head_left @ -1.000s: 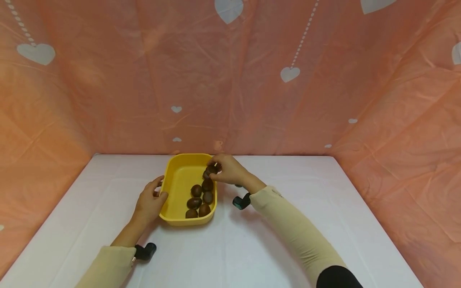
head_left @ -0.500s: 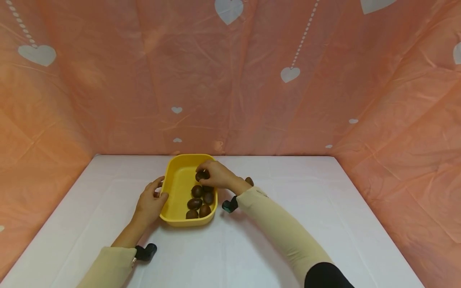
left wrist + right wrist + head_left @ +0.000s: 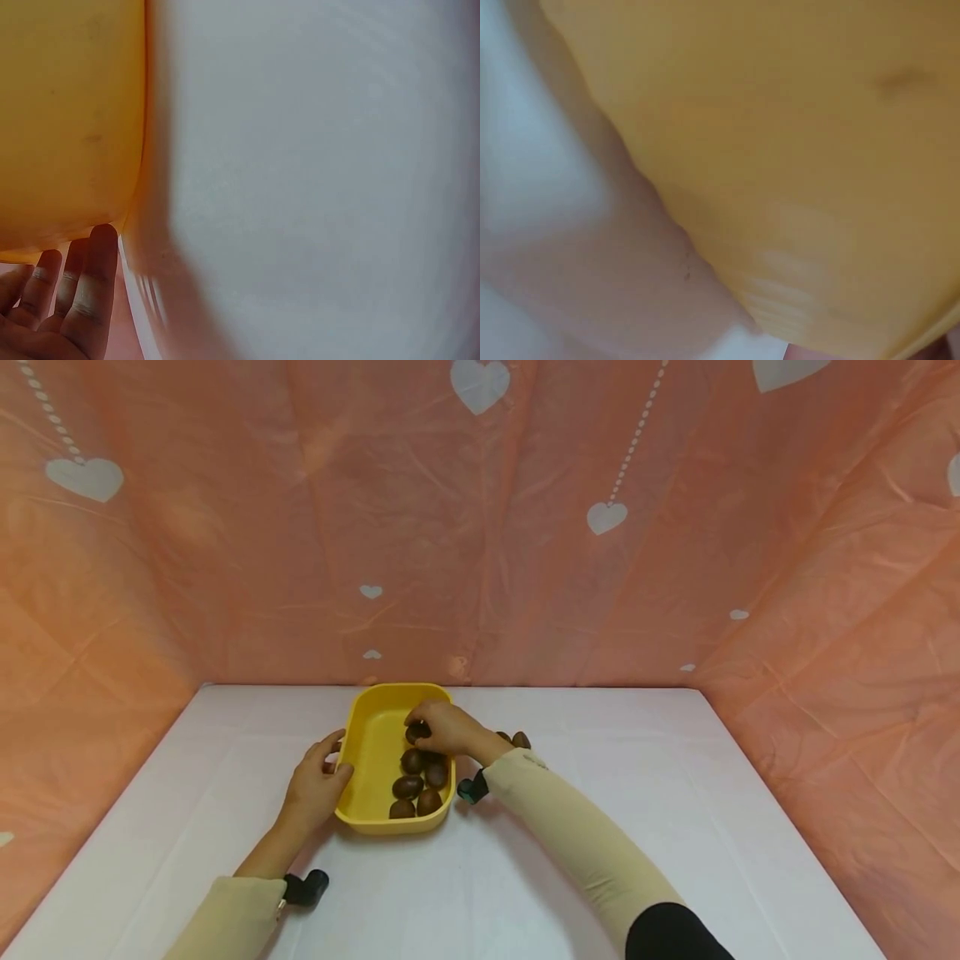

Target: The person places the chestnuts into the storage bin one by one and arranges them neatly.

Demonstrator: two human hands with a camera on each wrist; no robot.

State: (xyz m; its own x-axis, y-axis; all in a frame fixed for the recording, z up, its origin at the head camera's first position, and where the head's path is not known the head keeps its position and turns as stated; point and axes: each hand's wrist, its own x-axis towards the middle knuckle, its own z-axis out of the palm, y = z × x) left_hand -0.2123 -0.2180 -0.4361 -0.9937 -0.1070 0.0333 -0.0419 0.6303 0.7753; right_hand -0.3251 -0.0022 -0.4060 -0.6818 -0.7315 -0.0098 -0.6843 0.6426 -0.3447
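A yellow rectangular bin [image 3: 367,743] stands near the back of the white table, with several brown chestnuts [image 3: 407,787] along its right side. My right hand [image 3: 448,731] reaches over the right rim and holds a chestnut between fingers and thumb, low inside; the palm hides how many it holds. At the left wall, my left hand [image 3: 313,785] rests with its fingertips and thumb against the bin. Its fairly straight fingers [image 3: 94,285] touch the outer wall in the left wrist view. The bin's yellow side [image 3: 742,150] fills most of the right wrist view.
Two more chestnuts [image 3: 521,740] lie on the table just beyond my right wrist, partly hidden by it. Orange cloth [image 3: 525,610] with white hearts hangs behind the table and on both sides. The white tabletop [image 3: 420,893] stretches in front.
My right hand has moved left and slightly toward me, from the bin's right rim to inside it, carrying chestnuts. Chestnuts on the table have come into view behind the wrist. The left hand stays put.
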